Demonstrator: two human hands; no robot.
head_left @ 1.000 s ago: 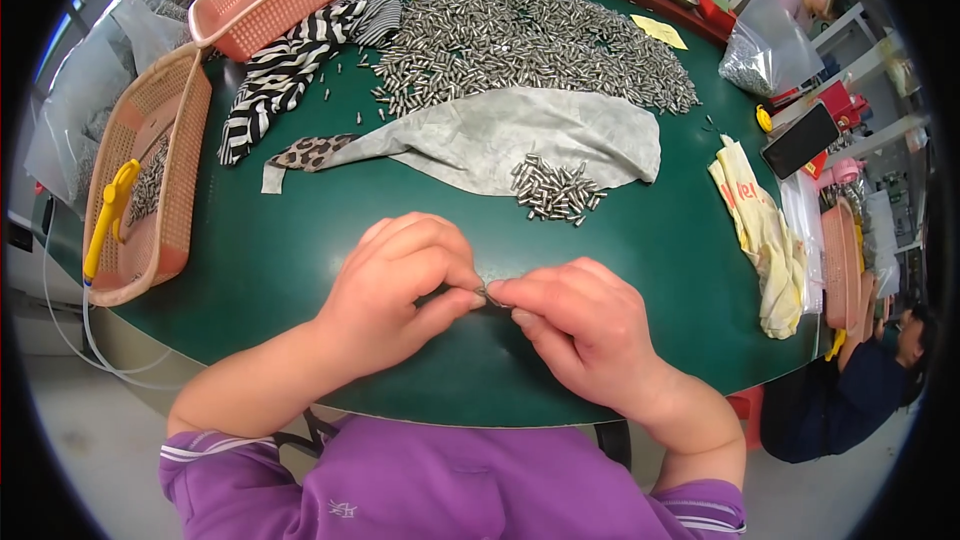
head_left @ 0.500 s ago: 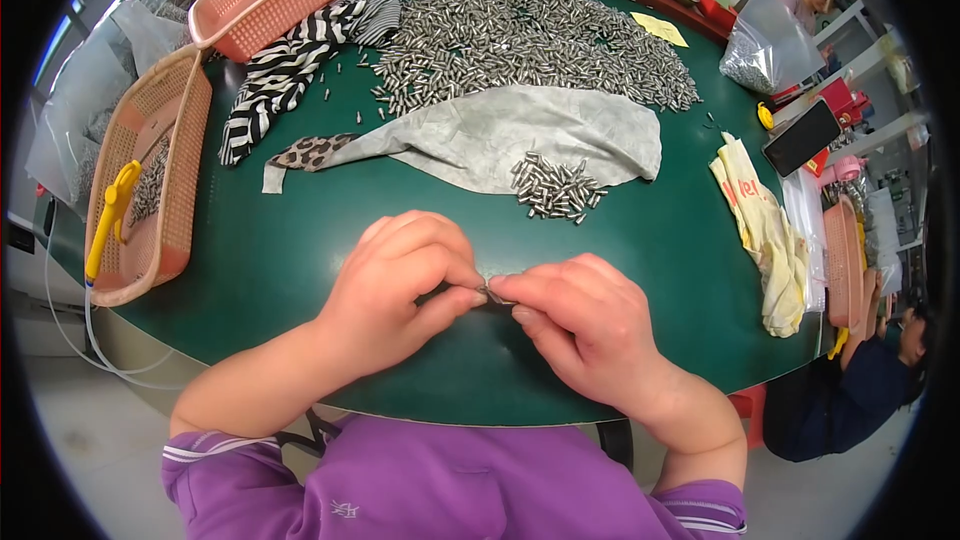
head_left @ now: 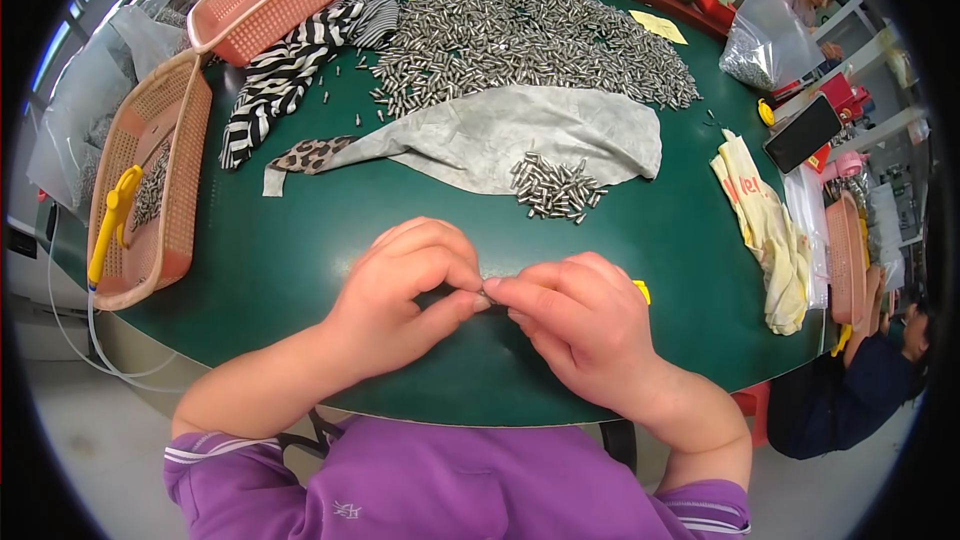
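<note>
My left hand (head_left: pixel 415 275) and my right hand (head_left: pixel 580 315) meet low over the middle of the table, both closed in a pinch. Between their fingertips is a small metal part (head_left: pixel 486 292), mostly covered by the fingers. Just beyond the hands, a small heap of silvery metal pins (head_left: pixel 556 190) lies against a crumpled grey cloth (head_left: pixel 530 130). Behind the cloth spreads a large pile of similar pins (head_left: pixel 530 40). A small yellow piece (head_left: pixel 642 291) shows at the outer edge of my right hand; I cannot tell whether the hand holds it.
On the left stand a pink basket (head_left: pixel 185 210) with a yellow air gun (head_left: pixel 116 215) and another pink basket (head_left: pixel 262 5). A striped cloth (head_left: pixel 265 100) lies beside them. To the right are a pale yellow glove (head_left: pixel 765 235) and a phone (head_left: pixel 803 132). A person (head_left: pixel 845 395) sits at far right.
A yellow piece now shows beside my right hand, where none was visible before. Both hands keep their pinch nearly in place, the fingers shifting slightly. The heaps look the same.
</note>
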